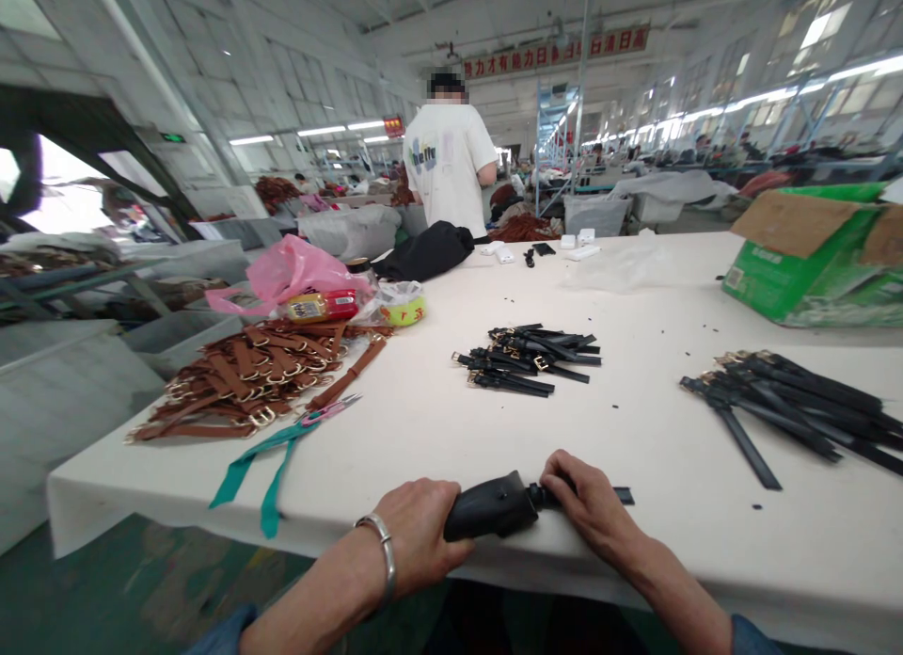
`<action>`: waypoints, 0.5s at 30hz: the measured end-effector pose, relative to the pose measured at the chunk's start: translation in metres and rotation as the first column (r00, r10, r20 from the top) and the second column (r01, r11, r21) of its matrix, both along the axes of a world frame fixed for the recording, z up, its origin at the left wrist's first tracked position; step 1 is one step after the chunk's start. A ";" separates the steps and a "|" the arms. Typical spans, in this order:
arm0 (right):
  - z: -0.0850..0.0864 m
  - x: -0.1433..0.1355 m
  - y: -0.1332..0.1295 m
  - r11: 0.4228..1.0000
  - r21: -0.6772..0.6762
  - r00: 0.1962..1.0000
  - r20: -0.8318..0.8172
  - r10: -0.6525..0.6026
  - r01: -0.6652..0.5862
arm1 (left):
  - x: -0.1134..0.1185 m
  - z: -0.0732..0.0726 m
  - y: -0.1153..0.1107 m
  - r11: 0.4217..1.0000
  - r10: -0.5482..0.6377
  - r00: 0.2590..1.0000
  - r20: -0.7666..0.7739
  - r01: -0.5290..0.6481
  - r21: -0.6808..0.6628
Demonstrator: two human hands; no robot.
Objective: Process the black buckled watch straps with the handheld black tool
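Nearest the wearer, the left hand [423,533] is wrapped around the thick left end of a black tool [494,506], above the near edge of the white table [416,429]; the tool's long axis runs roughly left to right, its narrow nose toward the right hand [585,495]; that hand, the nearer to the nose, has thumb and fingers pinched on a black strap [624,496], whose free end sticks out rightward, nearly in line with the tool; whether strap and nose touch is hidden by the fingers; left of the tool lie scissors [330,410] with teal ribbon tied on, then a heap of brown straps [246,377]; beyond the tool sits a small black pile [526,359]; farthest, past the table, stands a person in a white shirt [451,166].
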State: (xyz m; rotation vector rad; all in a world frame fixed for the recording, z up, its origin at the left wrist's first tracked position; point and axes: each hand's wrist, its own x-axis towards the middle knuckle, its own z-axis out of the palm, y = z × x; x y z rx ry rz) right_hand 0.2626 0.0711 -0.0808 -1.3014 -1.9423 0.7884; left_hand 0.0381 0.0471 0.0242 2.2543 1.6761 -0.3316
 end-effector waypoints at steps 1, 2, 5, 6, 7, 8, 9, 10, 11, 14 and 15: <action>-0.001 -0.001 0.001 1.000 -0.002 1.000 0.011 -0.014 0.014 | 0.000 -0.001 0.000 1.000 -0.004 1.000 -0.004 0.004 0.010; -0.001 -0.002 0.001 1.000 0.002 0.999 0.023 -0.024 0.024 | 0.001 -0.003 0.001 1.000 -0.007 1.000 -0.008 0.007 0.021; -0.001 -0.002 0.001 1.000 0.013 0.999 0.030 -0.025 0.025 | 0.002 -0.008 0.003 0.999 0.004 1.000 -0.006 -0.004 0.048; 0.000 -0.002 0.000 1.000 0.007 1.000 0.015 -0.012 0.012 | 0.002 -0.009 0.003 0.999 0.006 1.000 0.003 -0.006 0.051; 0.002 0.000 0.000 1.000 -0.002 1.000 -0.006 0.009 -0.009 | 0.002 -0.010 0.004 0.999 0.006 1.000 0.014 -0.007 0.047; 0.004 0.003 -0.001 0.999 -0.011 0.999 -0.029 0.037 -0.038 | 0.002 -0.009 0.003 0.999 0.009 1.000 0.023 -0.010 0.041; 0.005 0.005 -0.002 0.997 -0.017 0.996 -0.049 0.074 -0.075 | 0.001 -0.007 0.003 0.999 0.011 1.000 0.027 -0.012 0.032; 0.007 0.008 -0.003 0.993 -0.019 0.992 -0.063 0.112 -0.113 | 0.001 -0.005 0.002 1.000 0.012 1.000 0.024 -0.013 0.023; 0.009 0.011 -0.004 0.989 -0.018 0.987 -0.070 0.146 -0.148 | 0.000 -0.002 0.002 1.000 0.014 1.000 0.011 -0.014 0.016; 0.012 0.014 -0.005 0.984 0.005 0.982 -0.057 0.179 -0.179 | -0.002 0.006 -0.001 1.000 0.013 0.999 -0.047 -0.013 -0.001; 0.012 0.013 -0.005 0.986 0.017 0.985 -0.046 0.167 -0.166 | -0.001 0.006 -0.001 1.000 0.007 0.998 -0.059 -0.008 -0.003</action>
